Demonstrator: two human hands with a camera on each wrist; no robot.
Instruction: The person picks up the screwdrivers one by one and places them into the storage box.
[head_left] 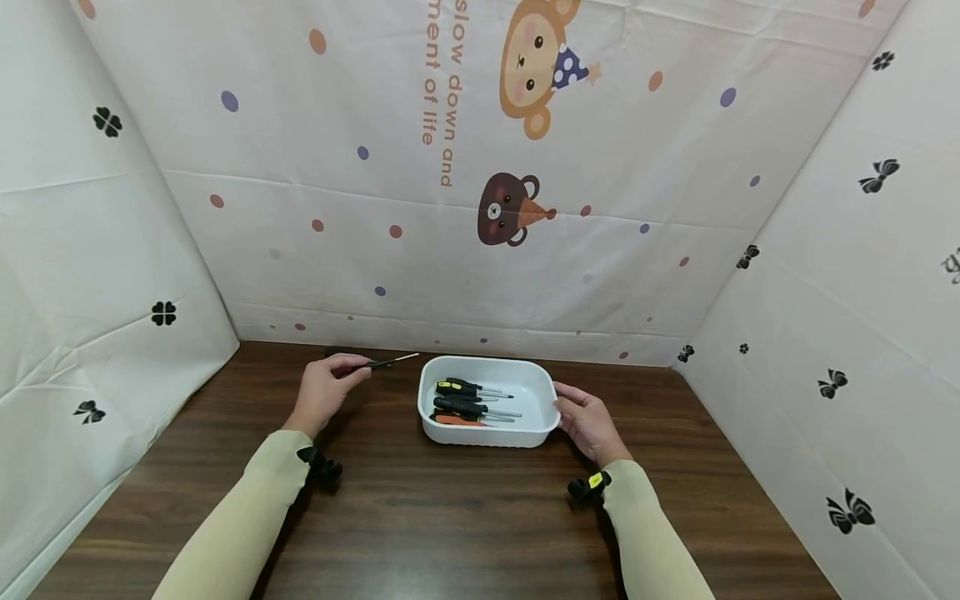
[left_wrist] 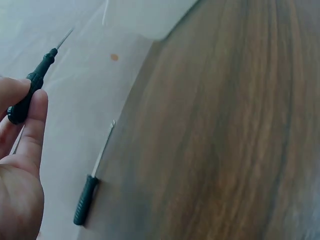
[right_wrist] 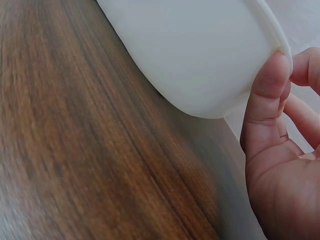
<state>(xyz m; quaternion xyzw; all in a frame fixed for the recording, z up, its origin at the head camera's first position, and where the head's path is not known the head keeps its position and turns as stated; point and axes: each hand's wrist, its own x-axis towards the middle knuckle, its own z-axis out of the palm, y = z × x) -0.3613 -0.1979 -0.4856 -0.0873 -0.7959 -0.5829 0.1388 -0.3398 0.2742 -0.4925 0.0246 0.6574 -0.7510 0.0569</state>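
Observation:
My left hand (head_left: 327, 385) pinches a screwdriver (left_wrist: 34, 85) by its dark handle, its thin shaft pointing right toward the tray in the head view. Another screwdriver with a dark ribbed handle (left_wrist: 86, 200) lies along the table's back edge, below that hand in the left wrist view. The white tray (head_left: 489, 436) stands right of the left hand. Inside it lie several screwdrivers (head_left: 461, 406) with black, black-and-yellow and orange handles, shafts to the right. At the tray's right end my right hand (head_left: 588, 422) grips the rim between thumb and fingers, clearly seen in the right wrist view.
The dark wooden table (head_left: 442, 517) carries the tray near its back edge. A white printed cloth (head_left: 420, 258) rises behind it, and similar cloths hang at the left (head_left: 112, 250) and right (head_left: 795, 333).

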